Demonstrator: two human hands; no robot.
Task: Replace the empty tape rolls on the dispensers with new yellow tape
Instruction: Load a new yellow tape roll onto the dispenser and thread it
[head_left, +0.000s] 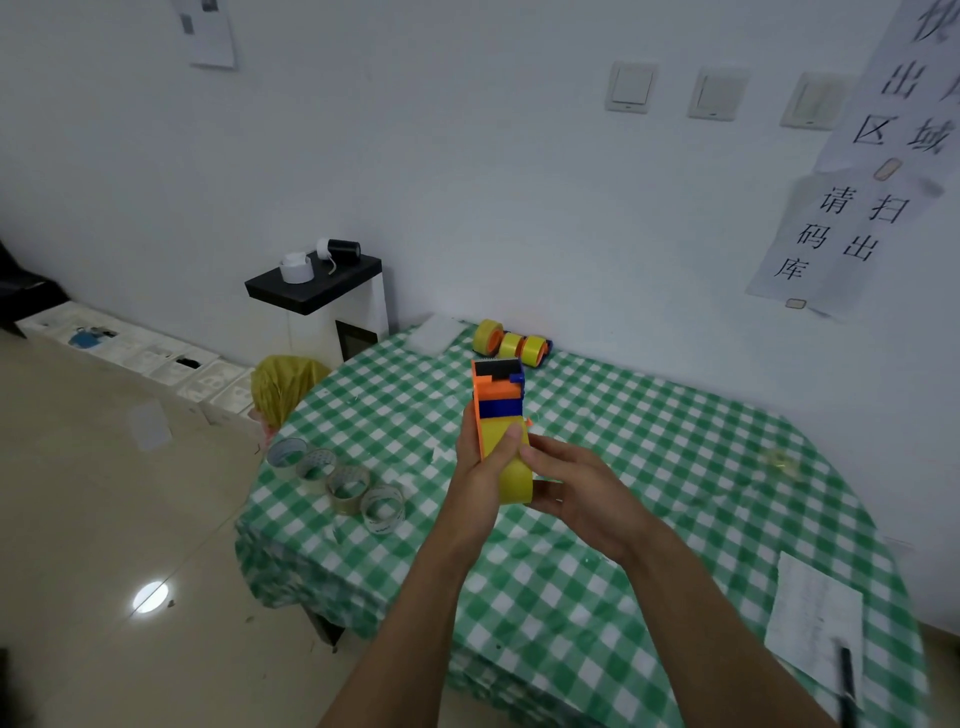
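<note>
An orange and blue tape dispenser (497, 395) with a yellow tape roll (517, 480) in it is held above the green checked table (675, 467). My left hand (480, 467) grips the dispenser's body from the left, thumb across the front. My right hand (576, 491) holds the yellow roll from the right. At the table's far edge lie a loose yellow roll (487, 335) and other dispensers loaded with yellow tape (523, 347). Several empty tape cores (336, 480) sit in a row near the table's left edge.
A sheet of paper (813, 623) with a black pen (847, 680) lies at the right front of the table. A white foam pad (435, 335) rests at the far edge. A yellow bag (283, 384) and a white cabinet (322, 306) stand left of the table.
</note>
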